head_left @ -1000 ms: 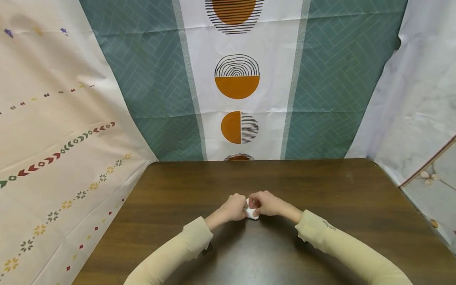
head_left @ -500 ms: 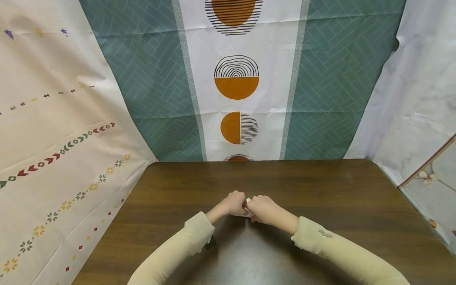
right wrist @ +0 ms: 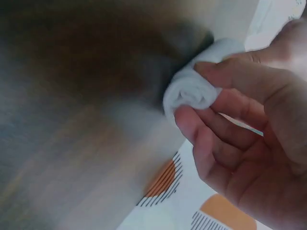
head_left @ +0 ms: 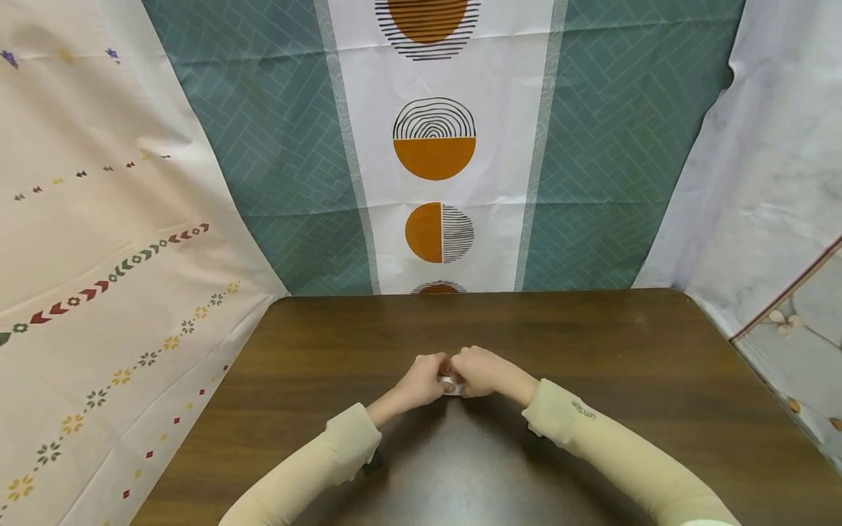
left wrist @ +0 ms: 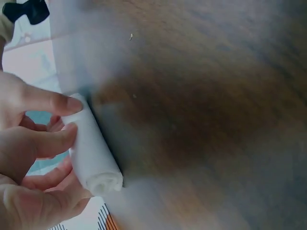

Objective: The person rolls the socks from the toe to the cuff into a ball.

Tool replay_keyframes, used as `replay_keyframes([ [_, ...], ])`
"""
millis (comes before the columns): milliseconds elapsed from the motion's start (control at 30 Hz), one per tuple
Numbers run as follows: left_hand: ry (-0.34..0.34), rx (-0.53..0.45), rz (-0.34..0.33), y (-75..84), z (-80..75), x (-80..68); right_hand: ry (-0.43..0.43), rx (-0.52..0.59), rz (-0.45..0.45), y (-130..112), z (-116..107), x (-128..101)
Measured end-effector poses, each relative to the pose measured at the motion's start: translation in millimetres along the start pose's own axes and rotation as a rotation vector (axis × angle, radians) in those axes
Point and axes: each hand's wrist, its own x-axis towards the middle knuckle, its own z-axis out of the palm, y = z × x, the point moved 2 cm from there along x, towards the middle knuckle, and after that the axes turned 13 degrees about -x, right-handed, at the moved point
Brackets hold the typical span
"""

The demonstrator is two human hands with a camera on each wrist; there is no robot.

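Patterned sheets are hanging behind and beside the work area: a teal herringbone backdrop [head_left: 283,146] with a white centre panel [head_left: 437,146] bearing orange and black-lined circles, a cream sheet [head_left: 112,256] with rows of small coloured motifs on the person's left, and a pale marbled sheet [head_left: 756,183] on the right. Below them, a dark brown wooden surface [head_left: 592,351] is filling the lower half of the head view. Two forearms in beige sleeves [head_left: 309,467] are reaching forward over this surface and meeting near its middle. The left hand [head_left: 421,381] and the right hand [head_left: 480,371] are sitting knuckle to knuckle, with a small white cloth roll [head_left: 450,383] showing only as a sliver between them in the head view. In the left wrist view, the cloth roll [left wrist: 93,148] is appearing as a tight cylinder with its spiral end facing the camera, and the left fingers [left wrist: 48,141] are curling round its side, fingertips pressing on the fabric. In the right wrist view, the right fingers [right wrist: 225,76] are wrapping over the other end of the cloth roll [right wrist: 194,91], with the thumb underneath pinching it. Whether the roll is touching the surface or being held just above it cannot be determined.
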Motion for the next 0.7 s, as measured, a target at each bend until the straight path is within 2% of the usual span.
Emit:
replay_keyframes([
  [167,0.044,-0.039,-0.018,0.2,-1.2,-0.7,-0.116,0.122,0.013,9.7,-1.4,8.5],
  [233,0.069,-0.017,-0.008,2.2,-1.7,-0.6,-0.154,0.188,0.012,13.7,-0.7,11.2],
  [333,0.102,0.06,0.006,5.4,-1.5,-2.3,-0.201,0.279,0.022,20.0,1.8,13.9],
  [467,0.134,0.224,0.034,9.2,-1.8,-4.6,-0.251,0.386,0.026,27.8,5.1,16.8],
  [533,0.148,0.26,0.053,10.1,-2.1,-5.0,-0.287,0.423,0.025,31.1,6.6,18.1],
  [700,0.159,0.206,0.098,7.6,-2.2,-3.4,-0.355,0.447,0.053,37.0,10.8,19.8],
])
